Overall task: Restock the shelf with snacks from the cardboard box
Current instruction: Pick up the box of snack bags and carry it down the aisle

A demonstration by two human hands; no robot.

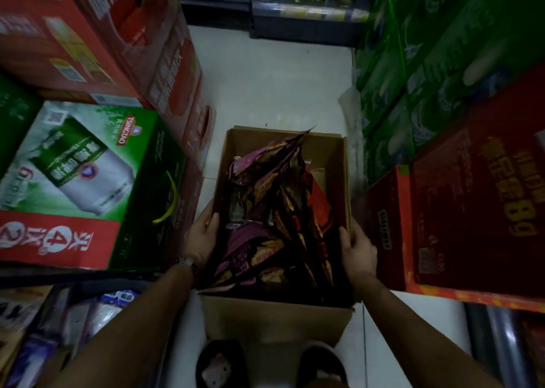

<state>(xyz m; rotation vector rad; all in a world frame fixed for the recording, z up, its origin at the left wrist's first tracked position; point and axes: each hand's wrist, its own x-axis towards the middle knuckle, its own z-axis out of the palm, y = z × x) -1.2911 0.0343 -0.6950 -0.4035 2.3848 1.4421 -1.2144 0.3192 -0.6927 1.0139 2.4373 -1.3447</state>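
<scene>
We grip the cardboard box (277, 314) of snack bags (274, 210) by its side walls, left hand (203, 234) and right hand (358, 249) curled over the rims.

Head view, steeply down and close over the cardboard box (277, 314), apparently dim.

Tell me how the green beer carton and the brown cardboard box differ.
The green beer carton is closed and printed with a can picture; the cardboard box is plain brown and open, holding snack bags. The carton sits stacked at the left; the box is gripped by the left hand and right hand.
</scene>
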